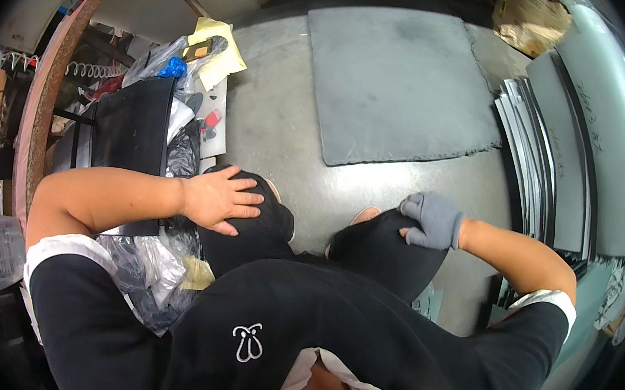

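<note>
Bare and spread, my left hand [217,199] lies flat on the left knee of my black trousers [389,250]. On the other knee rests my right hand [434,219] in a grey glove that leaves the fingertips showing. Its thumb stands apart from the fingers, which drape over the knee. Neither hand holds anything. Ahead of my knees, a large dark grey sheet [404,84] with a ragged right edge lies on the floor.
Many thin sheets and panels [587,152] lean upright along my right. To the left are a black panel [137,120], crumpled plastic bags [162,256], yellow paper [217,53] and a rusty brown beam [59,76]. A brown sack [532,22] lies at the far right.
</note>
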Available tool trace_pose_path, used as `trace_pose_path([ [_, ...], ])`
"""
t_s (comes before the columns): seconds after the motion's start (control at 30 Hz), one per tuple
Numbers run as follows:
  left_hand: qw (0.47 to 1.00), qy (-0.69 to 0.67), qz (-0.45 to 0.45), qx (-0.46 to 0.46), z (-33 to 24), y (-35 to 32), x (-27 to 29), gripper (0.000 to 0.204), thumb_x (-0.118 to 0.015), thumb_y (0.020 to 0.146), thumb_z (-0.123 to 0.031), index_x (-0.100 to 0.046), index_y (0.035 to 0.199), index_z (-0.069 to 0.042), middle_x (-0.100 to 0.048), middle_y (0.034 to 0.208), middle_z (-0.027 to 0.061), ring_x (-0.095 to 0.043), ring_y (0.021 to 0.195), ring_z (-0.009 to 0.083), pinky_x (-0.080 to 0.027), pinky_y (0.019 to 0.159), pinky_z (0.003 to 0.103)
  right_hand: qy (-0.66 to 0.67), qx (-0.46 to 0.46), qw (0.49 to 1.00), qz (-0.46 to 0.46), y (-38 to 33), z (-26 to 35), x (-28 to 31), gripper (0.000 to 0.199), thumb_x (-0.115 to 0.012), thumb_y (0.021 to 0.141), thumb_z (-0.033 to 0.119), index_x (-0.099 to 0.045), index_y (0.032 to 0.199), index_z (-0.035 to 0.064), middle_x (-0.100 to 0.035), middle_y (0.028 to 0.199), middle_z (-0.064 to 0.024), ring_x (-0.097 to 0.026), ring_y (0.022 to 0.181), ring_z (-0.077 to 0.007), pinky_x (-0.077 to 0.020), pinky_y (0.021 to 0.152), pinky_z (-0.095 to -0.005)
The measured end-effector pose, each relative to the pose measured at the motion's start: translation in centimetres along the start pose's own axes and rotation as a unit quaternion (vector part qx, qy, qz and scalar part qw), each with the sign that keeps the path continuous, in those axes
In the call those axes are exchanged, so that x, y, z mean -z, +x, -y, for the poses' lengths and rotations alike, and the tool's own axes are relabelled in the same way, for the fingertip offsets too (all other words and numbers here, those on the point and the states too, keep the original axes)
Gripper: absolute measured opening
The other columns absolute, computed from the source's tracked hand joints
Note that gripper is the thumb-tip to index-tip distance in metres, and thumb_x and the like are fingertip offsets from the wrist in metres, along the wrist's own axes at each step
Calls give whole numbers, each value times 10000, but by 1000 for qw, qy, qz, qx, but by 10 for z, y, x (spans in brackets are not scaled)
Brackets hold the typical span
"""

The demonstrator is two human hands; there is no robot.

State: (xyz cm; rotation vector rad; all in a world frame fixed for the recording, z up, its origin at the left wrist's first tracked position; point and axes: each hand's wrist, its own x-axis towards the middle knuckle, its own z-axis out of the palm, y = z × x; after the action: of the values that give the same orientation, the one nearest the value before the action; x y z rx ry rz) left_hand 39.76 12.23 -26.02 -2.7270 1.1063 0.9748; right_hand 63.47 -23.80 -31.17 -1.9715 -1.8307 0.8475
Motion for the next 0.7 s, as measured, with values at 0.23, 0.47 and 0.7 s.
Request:
trace_pose_path([
  [0.23, 981, -95, -158, -62, 32, 2, -14, 497, -642, 701, -440, -593, 1052, -91, -551, 1180, 124, -526, 1051, 317, -419, 832, 420, 92, 52, 994, -38, 14, -21, 1, 357, -638, 668, 302, -579, 884, 23, -580, 850, -156, -565, 776, -342, -455, 703, -420],
  [0.47, 975, -126, -157, -92, 67, 9, -29, 451, -611, 749, -424, -607, 1051, -89, -555, 1181, 110, -516, 1089, 287, -426, 841, 415, 35, 75, 994, 77, 30, -43, 3, 378, -652, 692, 318, -588, 968, 68, -585, 938, -117, -570, 847, -294, -462, 713, -399],
  [0.7, 966, -184, -104, -147, 127, 32, -32, 462, -597, 772, -393, -596, 1099, -67, -522, 1206, 142, -498, 1086, 294, -420, 819, 398, 187, 83, 976, 74, 58, -77, 0, 297, -622, 767, 303, -594, 959, 79, -571, 793, -113, -535, 719, -347, -411, 629, -438],
])
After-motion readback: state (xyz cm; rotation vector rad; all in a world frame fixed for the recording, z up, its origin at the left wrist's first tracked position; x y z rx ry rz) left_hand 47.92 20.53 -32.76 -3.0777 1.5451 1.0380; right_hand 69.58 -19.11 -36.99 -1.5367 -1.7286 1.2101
